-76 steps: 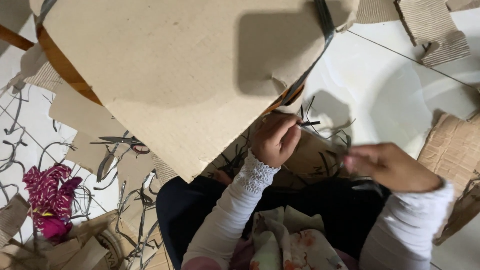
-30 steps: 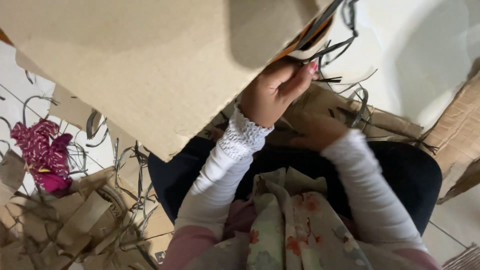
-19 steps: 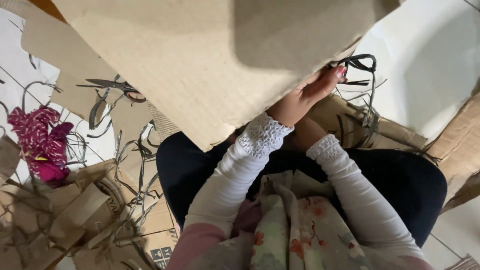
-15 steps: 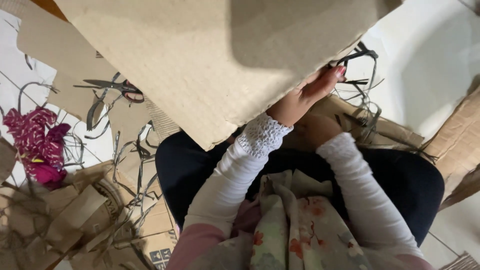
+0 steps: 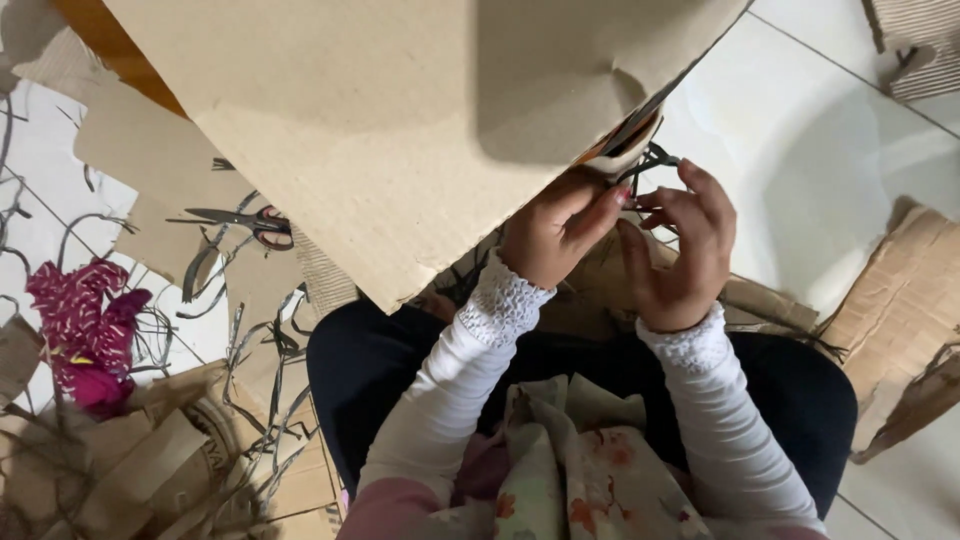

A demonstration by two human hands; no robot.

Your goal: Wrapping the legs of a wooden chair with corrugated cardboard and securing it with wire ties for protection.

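Observation:
A big brown cardboard sheet [image 5: 400,110] fills the upper middle, tilted over my lap. My left hand [image 5: 555,235] grips its lower right edge, thumb under the board, where an orange and white printed face shows. My right hand [image 5: 680,250] is raised just beside it, palm toward me, fingers apart. Its fingertips touch thin dark strands [image 5: 655,160] that hang off that edge. I cannot tell whether it pinches them. Both wrists wear white lace cuffs.
Scissors [image 5: 245,220] with red-lined handles lie on cardboard scraps at the left. A magenta cloth [image 5: 80,320] sits far left. Torn cardboard [image 5: 150,460] and dark strips pile up at bottom left. More cardboard pieces [image 5: 900,300] lie at the right on the white tile floor [image 5: 820,150].
My right hand has come out from under my left forearm and risen to the cardboard's edge. The sheet has shifted up and to the right.

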